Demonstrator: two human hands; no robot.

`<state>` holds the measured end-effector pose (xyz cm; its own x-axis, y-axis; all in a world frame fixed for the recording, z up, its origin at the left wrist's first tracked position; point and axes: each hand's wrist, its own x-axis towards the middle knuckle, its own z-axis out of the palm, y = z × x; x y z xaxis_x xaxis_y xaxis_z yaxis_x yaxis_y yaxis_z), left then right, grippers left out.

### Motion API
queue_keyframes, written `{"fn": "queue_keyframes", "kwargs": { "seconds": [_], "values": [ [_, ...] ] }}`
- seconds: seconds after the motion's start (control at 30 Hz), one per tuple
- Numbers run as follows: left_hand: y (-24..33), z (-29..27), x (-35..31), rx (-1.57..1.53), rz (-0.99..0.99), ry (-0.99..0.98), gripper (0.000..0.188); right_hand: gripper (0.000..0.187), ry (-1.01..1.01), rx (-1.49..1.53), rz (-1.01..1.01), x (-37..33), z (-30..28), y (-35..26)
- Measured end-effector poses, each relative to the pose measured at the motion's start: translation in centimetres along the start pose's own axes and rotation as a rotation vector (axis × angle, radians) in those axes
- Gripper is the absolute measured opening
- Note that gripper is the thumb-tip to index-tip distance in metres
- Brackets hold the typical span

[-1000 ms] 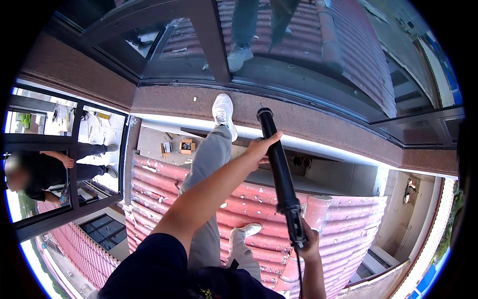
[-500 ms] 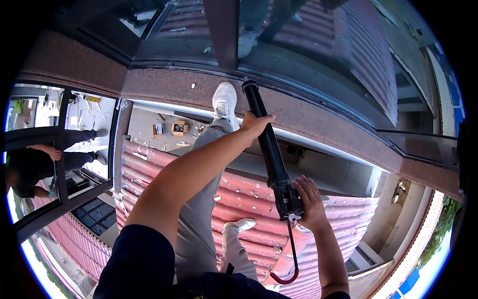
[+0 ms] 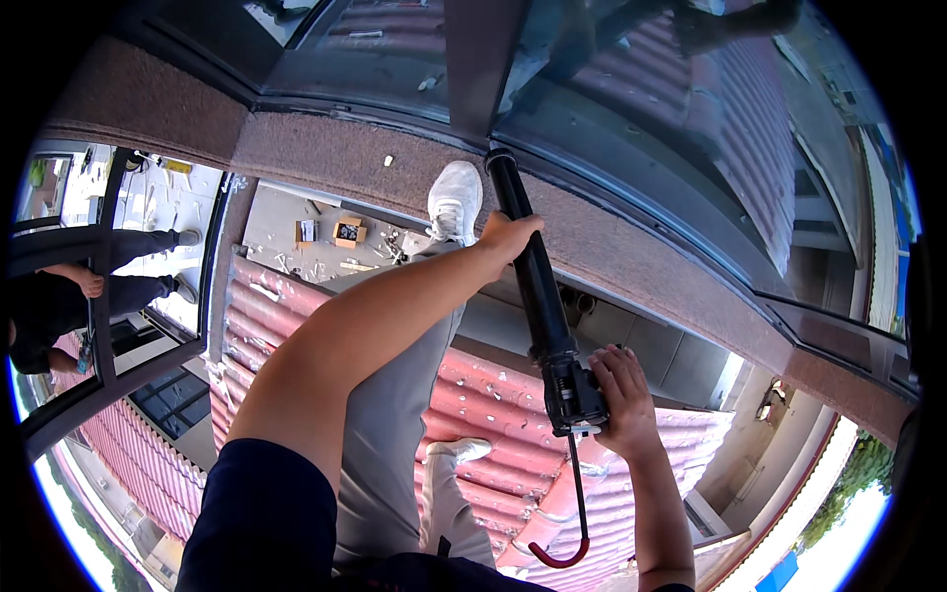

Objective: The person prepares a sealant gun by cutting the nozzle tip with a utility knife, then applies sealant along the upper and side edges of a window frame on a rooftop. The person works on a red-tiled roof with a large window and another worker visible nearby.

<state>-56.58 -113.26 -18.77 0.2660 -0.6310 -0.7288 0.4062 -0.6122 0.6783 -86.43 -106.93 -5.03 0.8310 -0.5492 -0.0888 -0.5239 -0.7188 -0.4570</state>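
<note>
One black caulking gun [image 3: 538, 296] slants over the outer edge of the brown ledge [image 3: 326, 148], its single nozzle [image 3: 492, 146] at the ledge's window-side edge, by the foot of one dark frame post [image 3: 478, 69]. Two hands are on it: the left hand [image 3: 510, 239] is wrapped round the barrel near the front, while the right hand [image 3: 623, 405] lies with bent fingers against the rear; whether it closes round the handle cannot be told. One thin rod [image 3: 578, 488] runs from the rear to one red hook [image 3: 560, 560]. Of the wearer's two white shoes, one shoe [image 3: 456, 197] stands on the ledge, beyond its outer edge, and the other shoe [image 3: 460, 451] is on the red roof [image 3: 493, 400]. One pale chip [image 3: 389, 160] lies on the ledge. Past the roof's upper left edge, two cardboard boxes [image 3: 348, 233] sit on a littered floor [image 3: 271, 222]. At far left, one co-worker [image 3: 44, 306] shows behind dark frames
</note>
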Motion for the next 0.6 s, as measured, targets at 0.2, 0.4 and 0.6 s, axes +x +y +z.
{"fn": "queue_keyframes", "kwargs": {
  "seconds": [0.2,0.4,0.6],
  "values": [
    [-1.1,-0.5,2.0,-0.109,0.004,-0.005,0.043,0.062,-0.018,-0.036,-0.026,1.2,-0.7,0.1],
    [-0.5,-0.4,1.9,-0.138,-0.031,-0.037,0.043,0.062,-0.006,-0.040,-0.037,1.5,-0.9,0.1],
    [-0.7,-0.7,2.2,-0.210,-0.017,-0.076,0.045,0.060,-0.005,-0.062,-0.055,2.1,-1.2,0.4]
  ]
}}
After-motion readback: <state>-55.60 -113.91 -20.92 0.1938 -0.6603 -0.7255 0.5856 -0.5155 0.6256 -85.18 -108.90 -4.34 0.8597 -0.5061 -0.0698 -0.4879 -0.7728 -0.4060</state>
